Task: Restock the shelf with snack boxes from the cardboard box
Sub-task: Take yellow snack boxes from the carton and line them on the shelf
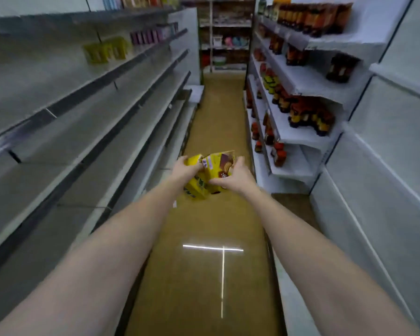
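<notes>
Both arms reach forward over the aisle floor. My left hand (186, 169) grips a yellow snack box (196, 187) at its left side. My right hand (238, 177) grips a second yellow snack box (220, 163) with a brown picture on its face. The two boxes touch and tilt against each other between the hands. On the left, the grey shelf (87, 132) has long bare boards, with some yellow boxes (107, 50) and purple boxes (147, 36) on an upper board. The cardboard box is not in view.
White shelves (301, 132) on the right hold dark bottles (308, 115) with red and yellow labels. The narrow brown floor (216, 112) runs ahead to a stocked rack (224, 32) at the far end. A ceiling light reflects on the floor near me.
</notes>
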Demonstrator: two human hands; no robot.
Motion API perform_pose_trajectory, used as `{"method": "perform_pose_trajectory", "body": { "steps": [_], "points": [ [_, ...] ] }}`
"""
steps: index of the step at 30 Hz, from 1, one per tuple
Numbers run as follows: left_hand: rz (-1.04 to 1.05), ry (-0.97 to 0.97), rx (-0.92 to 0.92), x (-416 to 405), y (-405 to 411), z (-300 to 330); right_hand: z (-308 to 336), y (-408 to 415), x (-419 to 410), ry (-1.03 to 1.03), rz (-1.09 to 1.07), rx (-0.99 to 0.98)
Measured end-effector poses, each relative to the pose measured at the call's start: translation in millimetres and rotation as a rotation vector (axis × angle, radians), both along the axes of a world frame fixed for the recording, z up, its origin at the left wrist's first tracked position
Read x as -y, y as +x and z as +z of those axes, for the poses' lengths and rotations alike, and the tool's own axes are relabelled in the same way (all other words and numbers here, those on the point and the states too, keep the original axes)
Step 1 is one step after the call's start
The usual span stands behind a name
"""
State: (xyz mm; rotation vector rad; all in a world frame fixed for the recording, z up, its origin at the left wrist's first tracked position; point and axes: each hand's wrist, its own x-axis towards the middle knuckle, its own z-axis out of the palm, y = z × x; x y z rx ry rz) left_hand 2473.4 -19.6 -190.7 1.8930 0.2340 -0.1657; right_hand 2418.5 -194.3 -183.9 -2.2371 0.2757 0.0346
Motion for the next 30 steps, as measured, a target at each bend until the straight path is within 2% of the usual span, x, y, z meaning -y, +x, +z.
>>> {"method": "perform_pose_trajectory", "body": {
  "steps": [10, 18, 22, 26, 30],
  "points": [
    [0.234, -0.043, 0.031, -20, 188, 36, 35, 218, -15, -0.106, 0.160, 0.164],
    [0.333, -0.233, 0.129, -59, 392, 59, 72, 413, -53, -0.084, 0.259, 0.223],
    [0.325, -0.206, 0.131, -71, 482, 77, 92, 514, -64, -0.209, 0.311, 0.193],
    [0.325, -0.211, 0.147, -72, 557, 93, 96, 606, -67, -0.085, 0.324, 0.164],
    [0.390, -0.090, 0.148, -71, 634, 101, 91, 700, -70, -0.034, 0.359, 0.135]
  ]
}}
